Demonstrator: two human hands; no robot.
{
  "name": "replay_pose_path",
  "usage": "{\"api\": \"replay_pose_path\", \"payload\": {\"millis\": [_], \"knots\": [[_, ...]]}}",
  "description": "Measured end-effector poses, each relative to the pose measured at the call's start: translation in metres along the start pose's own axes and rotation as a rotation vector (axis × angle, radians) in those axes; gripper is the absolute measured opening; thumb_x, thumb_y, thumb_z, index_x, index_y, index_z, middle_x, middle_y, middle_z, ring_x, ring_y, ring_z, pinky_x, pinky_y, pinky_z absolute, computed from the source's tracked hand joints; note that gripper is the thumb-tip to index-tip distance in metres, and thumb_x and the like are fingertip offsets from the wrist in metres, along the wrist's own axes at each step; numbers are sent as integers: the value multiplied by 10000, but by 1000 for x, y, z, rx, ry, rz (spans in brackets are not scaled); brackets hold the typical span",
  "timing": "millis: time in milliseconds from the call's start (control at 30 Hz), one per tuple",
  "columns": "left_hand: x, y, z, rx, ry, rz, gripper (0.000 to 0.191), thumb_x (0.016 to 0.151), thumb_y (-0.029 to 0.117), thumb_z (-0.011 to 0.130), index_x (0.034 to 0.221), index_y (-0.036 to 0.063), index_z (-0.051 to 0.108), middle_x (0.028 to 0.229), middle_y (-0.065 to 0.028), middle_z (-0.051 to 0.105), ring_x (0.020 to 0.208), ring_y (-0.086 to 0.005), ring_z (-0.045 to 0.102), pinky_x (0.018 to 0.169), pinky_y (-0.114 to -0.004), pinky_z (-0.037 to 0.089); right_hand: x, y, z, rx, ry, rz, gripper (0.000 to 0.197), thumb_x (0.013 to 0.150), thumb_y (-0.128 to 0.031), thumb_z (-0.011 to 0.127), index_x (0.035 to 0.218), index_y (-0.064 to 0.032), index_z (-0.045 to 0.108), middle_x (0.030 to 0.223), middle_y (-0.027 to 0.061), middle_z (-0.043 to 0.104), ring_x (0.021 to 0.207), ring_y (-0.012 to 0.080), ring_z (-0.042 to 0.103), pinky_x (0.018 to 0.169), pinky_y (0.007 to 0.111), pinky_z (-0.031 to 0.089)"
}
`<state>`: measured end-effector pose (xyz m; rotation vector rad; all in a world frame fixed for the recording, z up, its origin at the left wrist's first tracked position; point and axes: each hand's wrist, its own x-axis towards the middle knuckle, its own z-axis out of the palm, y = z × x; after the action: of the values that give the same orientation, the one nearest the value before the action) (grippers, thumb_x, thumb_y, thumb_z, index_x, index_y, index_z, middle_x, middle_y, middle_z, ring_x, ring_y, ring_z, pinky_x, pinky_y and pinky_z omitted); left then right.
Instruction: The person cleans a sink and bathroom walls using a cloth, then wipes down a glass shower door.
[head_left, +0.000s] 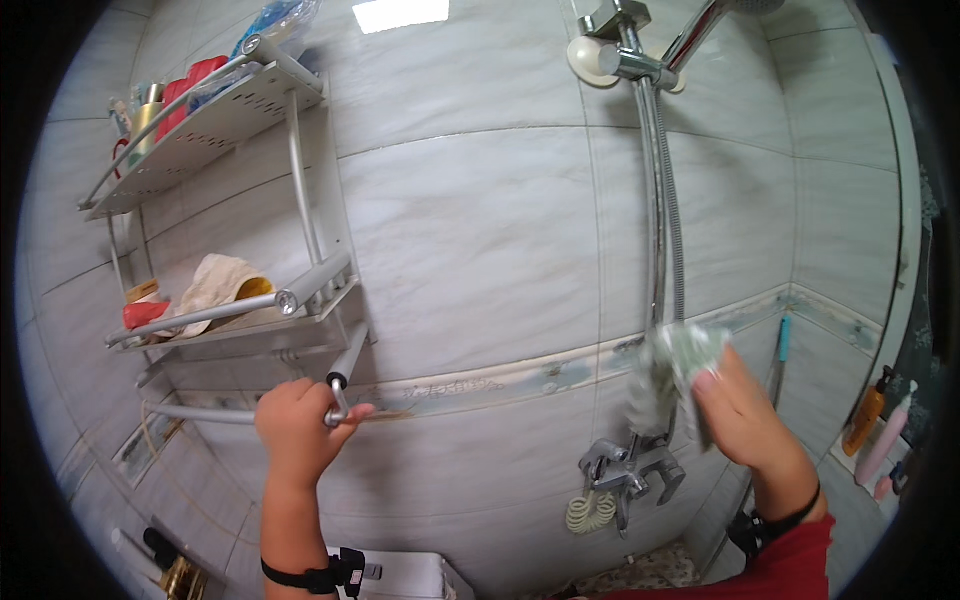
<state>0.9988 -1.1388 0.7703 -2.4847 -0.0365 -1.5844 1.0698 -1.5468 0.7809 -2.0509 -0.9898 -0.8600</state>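
My left hand (304, 424) is closed around the metal towel bar (202, 412) under the wall rack, near the bar's right end, with its thumb stretched out to the right. At the right, my right hand (731, 412) holds a pale green and white cloth (686, 352), blurred, against or just before the chrome shower riser (649, 225). The cloth hides the lower part of the riser and hose. Just below it sits the chrome shower mixer (637, 476), with a coiled cream cord (590, 514) hanging at its left.
A two-tier metal rack (300, 296) juts from the tiled wall at left, holding bottles, a rag (217, 289) and bags. A handheld shower head (757, 6) is overhead. Pump bottles (868, 412) stand at right. A white lid (405, 574) lies below.
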Motion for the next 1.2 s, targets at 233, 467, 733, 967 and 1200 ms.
{"api": "replay_pose_path", "payload": {"millis": [233, 467, 733, 967, 1200], "knots": [[4, 3, 21, 6, 298, 33, 255, 585, 114, 661, 528, 102, 414, 538, -65, 421, 529, -278, 451, 503, -390, 321, 170, -39, 36, -696, 253, -44, 581, 860, -538, 443, 875, -14, 694, 1041, 184, 559, 1013, 333, 472, 916, 473, 331], [3, 3, 33, 2, 337, 42, 281, 586, 103, 651, 534, 99, 375, 537, -69, 383, 524, -274, 413, 511, -380, 300, 297, -10, 107, -671, 726, -230, 618, 853, -553, 423, 922, 4, 682, 1038, 224, 580, 1062, 389, 473, 1057, 493, 211], [-1, -4, 30, 48, 394, 55, 279, 569, 88, 626, 527, 101, 351, 528, -76, 358, 511, -288, 392, 501, -394, 276, 217, -20, 187, -406, 390, -569, 550, 765, -391, 518, 1138, 8, 581, 1170, 203, 559, 1153, 361, 460, 1081, 487, 213], [1, 2, 28, -25, 373, 50, 275, 562, 100, 626, 529, 98, 353, 521, -87, 380, 507, -309, 402, 500, -409, 282, 179, 19, 180, -377, 18, -830, 490, 671, -328, 579, 1063, -35, 607, 1127, 151, 578, 1126, 325, 490, 1108, 490, 181], [1, 7, 26, -23, 385, 44, 259, 555, 102, 621, 523, 99, 365, 525, -88, 395, 522, -312, 419, 517, -413, 291, 216, 73, 91, -466, 581, -327, 464, 780, -339, 561, 1070, 23, 587, 1076, 243, 555, 1099, 396, 475, 1065, 516, 244]]}}
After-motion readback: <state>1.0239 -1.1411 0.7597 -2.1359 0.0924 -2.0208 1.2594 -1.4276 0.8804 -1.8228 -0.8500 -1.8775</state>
